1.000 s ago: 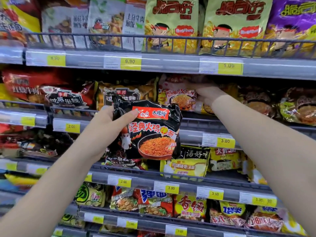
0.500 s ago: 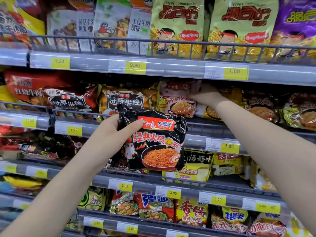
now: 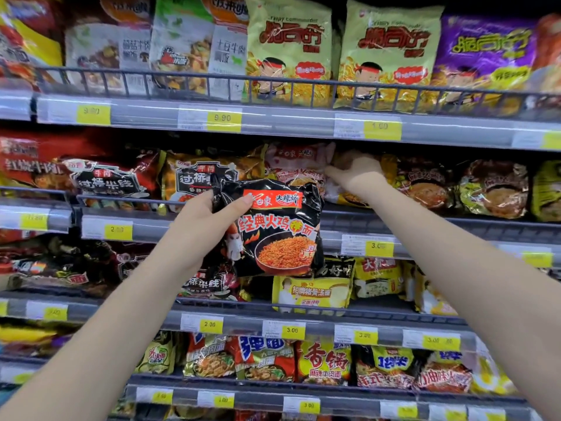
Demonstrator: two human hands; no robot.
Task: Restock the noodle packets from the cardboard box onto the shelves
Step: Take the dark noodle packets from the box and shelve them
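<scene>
Our left hand [image 3: 200,229] pinches black noodle packet [image 3: 274,229], thumb across orange label. Our right hand [image 3: 353,171], at one o'clock, grips pink packet [image 3: 299,165] on shelf [image 3: 425,229]; tag [image 3: 378,247] reads 3.00.

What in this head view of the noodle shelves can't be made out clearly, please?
- Cardboard box: outside the head view, nowhere in frame.
- Right hand: fingertips hidden among the pale packets on the second shelf, so its grip is unclear.
- Left price tags: digits blurred.
- Black noodle packet: left edge covered by the left hand.
- Purple bag: print smeared near the frame's right edge.
</scene>
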